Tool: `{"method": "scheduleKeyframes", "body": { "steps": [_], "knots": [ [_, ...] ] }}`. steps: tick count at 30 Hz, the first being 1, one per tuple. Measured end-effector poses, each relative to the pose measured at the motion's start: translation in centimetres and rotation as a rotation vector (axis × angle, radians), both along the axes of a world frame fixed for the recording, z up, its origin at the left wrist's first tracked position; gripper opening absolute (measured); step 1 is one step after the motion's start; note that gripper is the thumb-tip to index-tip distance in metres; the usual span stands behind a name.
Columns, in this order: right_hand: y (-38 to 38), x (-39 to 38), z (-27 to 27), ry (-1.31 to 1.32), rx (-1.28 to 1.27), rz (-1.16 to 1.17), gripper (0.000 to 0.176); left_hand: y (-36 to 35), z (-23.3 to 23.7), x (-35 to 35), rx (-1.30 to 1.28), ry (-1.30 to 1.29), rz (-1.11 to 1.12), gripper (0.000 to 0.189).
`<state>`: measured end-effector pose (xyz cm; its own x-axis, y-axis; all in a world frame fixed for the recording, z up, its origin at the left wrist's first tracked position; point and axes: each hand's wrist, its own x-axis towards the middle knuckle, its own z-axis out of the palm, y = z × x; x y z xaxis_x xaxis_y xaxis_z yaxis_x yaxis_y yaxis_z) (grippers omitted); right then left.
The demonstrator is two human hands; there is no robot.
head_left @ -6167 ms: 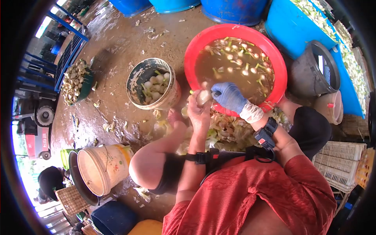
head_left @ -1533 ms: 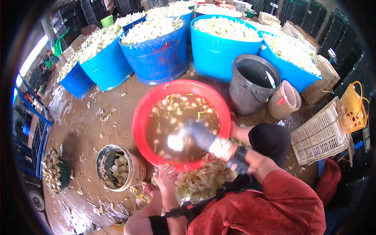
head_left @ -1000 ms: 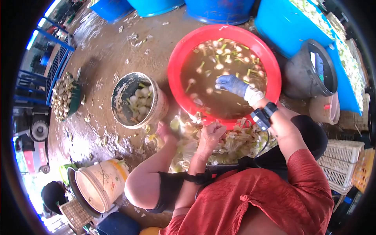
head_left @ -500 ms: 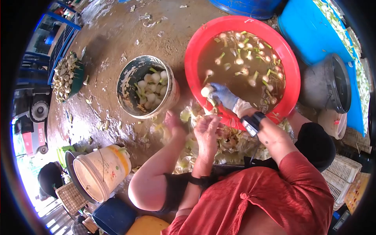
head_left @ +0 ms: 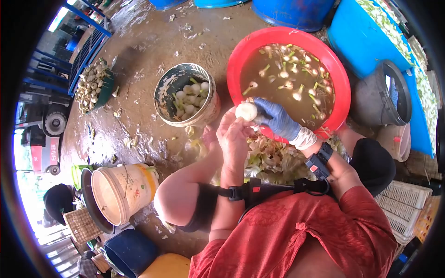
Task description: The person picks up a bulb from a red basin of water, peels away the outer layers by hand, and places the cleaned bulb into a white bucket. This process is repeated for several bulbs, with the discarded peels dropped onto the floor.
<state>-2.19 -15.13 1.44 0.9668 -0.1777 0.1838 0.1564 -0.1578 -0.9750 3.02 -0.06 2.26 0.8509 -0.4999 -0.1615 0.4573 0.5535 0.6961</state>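
Note:
A white, peeled-looking garlic bulb (head_left: 246, 111) is held up between my two hands at the near left edge of the red basin (head_left: 340, 67). My right hand (head_left: 278, 119), in a blue glove, is closed on its right side. My bare left hand (head_left: 232, 139) has its thumb and fingers pressed against the bulb's lower left side. Muddy water fills the basin, where several garlic bulbs (head_left: 298, 94) with green stems float. Left of the basin stands a bucket (head_left: 211, 109) holding several white bulbs (head_left: 190, 98).
Loose peels (head_left: 273, 160) are heaped below the basin. A pale bucket (head_left: 123, 194) lies tipped at lower left, and a green tub (head_left: 105, 90) of bulbs sits farther back. At right stand a dark bucket (head_left: 373, 104) and a blue container (head_left: 347, 41).
The bulb has come up and away from the basin in my right hand. My left hand has risen and now touches it. The whole view has shifted slightly.

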Motion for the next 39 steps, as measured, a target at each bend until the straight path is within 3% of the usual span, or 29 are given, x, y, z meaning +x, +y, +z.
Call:
{"method": "scheduleKeyframes", "body": {
  "steps": [1, 3, 4, 5, 8, 10, 11, 13, 16, 20, 23, 25, 29, 31, 32, 33, 35, 36, 37, 39],
  "knots": [
    [0.0, -0.3, 0.4, -0.006, -0.004, -0.003, 0.046, 0.1, 0.4, -0.2, -0.004, -0.006, -0.003, 0.029],
    [-0.1, -0.6, 0.9, 0.118, 0.221, 0.012, 0.038, 0.1, 1.1, -0.5, -0.054, -0.003, -0.005, 0.029],
    [0.4, -0.3, 0.8, -0.132, -0.041, -0.087, 0.031, 0.1, 1.3, -0.8, -0.042, -0.022, 0.0, 0.029],
    [0.6, -0.3, 0.8, -0.134, -0.044, -0.09, 0.031, 0.0, 1.3, -1.0, -0.045, -0.023, -0.003, 0.029],
    [0.8, -0.4, 1.1, -0.078, -0.049, -0.096, 0.025, -0.1, 0.9, -1.4, 0.11, -0.128, 0.098, 0.028],
    [0.7, -0.4, 1.8, -0.09, -0.323, -0.199, 0.015, 0.1, 0.4, -1.3, 0.192, -0.181, 0.099, 0.029],
    [0.7, -0.5, 2.2, -0.088, -0.324, -0.203, 0.015, 0.2, 0.0, -1.3, 0.191, -0.18, 0.094, 0.029],
    [0.8, -0.7, 3.4, 0.027, -0.668, -0.221, 0.01, 0.3, -0.8, -1.3, 0.291, -0.38, 0.093, 0.029],
    [1.4, -0.7, 4.8, 0.108, -0.807, -0.221, 0.012, 0.4, -1.5, -1.3, 0.462, -0.546, 0.118, 0.033],
    [1.5, -0.4, 3.2, 0.104, -0.813, -0.268, 0.014, 0.6, -1.6, -1.4, 0.433, -0.503, 0.095, 0.033],
    [0.8, -0.2, 2.1, 0.138, -0.626, -0.295, 0.012, 0.7, -0.5, -1.5, 0.536, -0.472, 0.061, 0.035],
    [-0.1, -0.1, 1.5, 0.24, -0.335, -0.205, 0.015, 0.7, 0.2, -1.5, 0.307, -0.237, -0.001, 0.033],
    [-2.2, 0.5, -3.6, 0.313, -0.315, -0.26, 0.015, 0.8, 0.5, -1.2, 0.108, -0.104, -0.034, 0.033],
    [-3.8, 0.6, -5.9, 0.344, -0.79, -0.312, 0.013, 1.2, 0.3, -0.9, -0.163, -0.03, -0.097, 0.031],
    [-4.4, 0.4, -6.1, 0.715, -0.415, -0.296, 0.014, 1.4, -0.2, -0.6, -0.216, -0.021, -0.124, 0.03],
    [-4.8, 0.1, -6.4, 0.711, -0.415, -0.295, 0.014, 1.5, 0.1, -0.4, -0.216, -0.024, -0.123, 0.03],
    [-5.2, -1.3, -7.2, 0.536, -0.084, -0.383, 0.01, 1.6, 0.4, -0.3, -0.261, 0.024, -0.111, 0.029],
    [-4.4, -1.4, -6.4, 0.313, 0.112, -0.401, 0.013, 1.5, 0.0, -0.4, -0.227, 0.032, -0.077, 0.028],
    [-3.5, -1.7, -4.3, 0.318, 0.113, -0.406, 0.013, 1.3, -0.2, -0.5, -0.226, 0.037, -0.082, 0.028],
    [-2.0, -1.8, 0.5, 0.065, 0.109, -0.133, 0.018, 0.8, -0.5, -0.7, -0.074, 0.053, -0.055, 0.027]
  ]
}}
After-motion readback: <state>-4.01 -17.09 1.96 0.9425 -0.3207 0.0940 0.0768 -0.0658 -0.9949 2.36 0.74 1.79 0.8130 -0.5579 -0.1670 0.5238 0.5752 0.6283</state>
